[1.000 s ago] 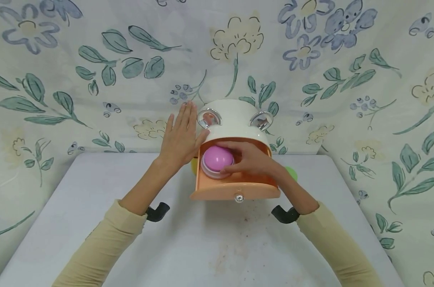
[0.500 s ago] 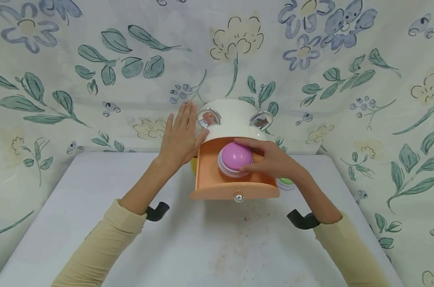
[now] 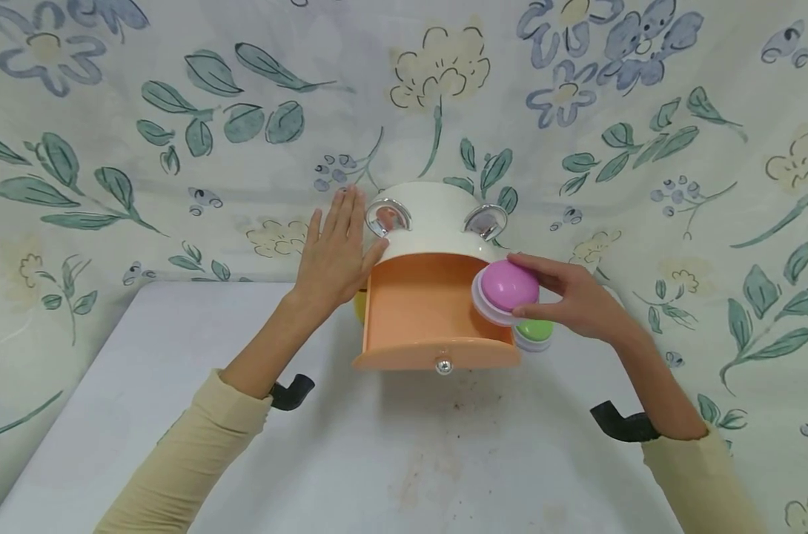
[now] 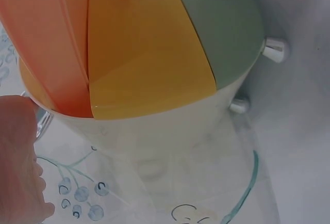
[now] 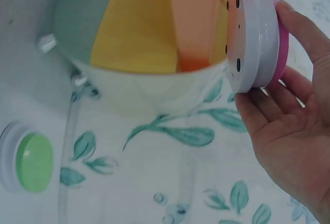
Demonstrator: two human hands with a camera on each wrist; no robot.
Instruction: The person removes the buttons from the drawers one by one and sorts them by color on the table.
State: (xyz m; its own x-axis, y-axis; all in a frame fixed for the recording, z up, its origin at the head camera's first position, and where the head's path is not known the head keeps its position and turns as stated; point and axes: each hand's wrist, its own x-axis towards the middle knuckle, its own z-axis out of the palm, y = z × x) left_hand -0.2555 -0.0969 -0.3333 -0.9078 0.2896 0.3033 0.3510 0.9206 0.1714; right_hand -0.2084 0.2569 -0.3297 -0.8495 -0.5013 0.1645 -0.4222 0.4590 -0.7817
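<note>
My right hand (image 3: 580, 300) grips a pink dome push button (image 3: 509, 285) with a white base, thumb and fingers at its edges. The button is over the right side of the pulled-out orange drawer (image 3: 397, 356); in the right wrist view its underside, with small dark holes, faces the cabinet. The drawer belongs to a small rounded white cabinet (image 3: 434, 215) with two silver handles on top. My left hand (image 3: 337, 256) lies with straight fingers along the cabinet's left side. The drawer's bare floor shows, with nothing in it.
A green push button (image 3: 534, 330) sits on the table (image 3: 297, 460) right of the cabinet. A yellow thing (image 3: 360, 305) is partly hidden beside the left hand. Below the orange drawer, the yellow drawer (image 4: 149, 53) and grey-green drawer (image 4: 232, 33) are closed. Floral cloth hangs behind.
My right hand has lifted the pink push button from the drawer's left side and carried it right, to the drawer's right edge. The left hand has stayed in place.
</note>
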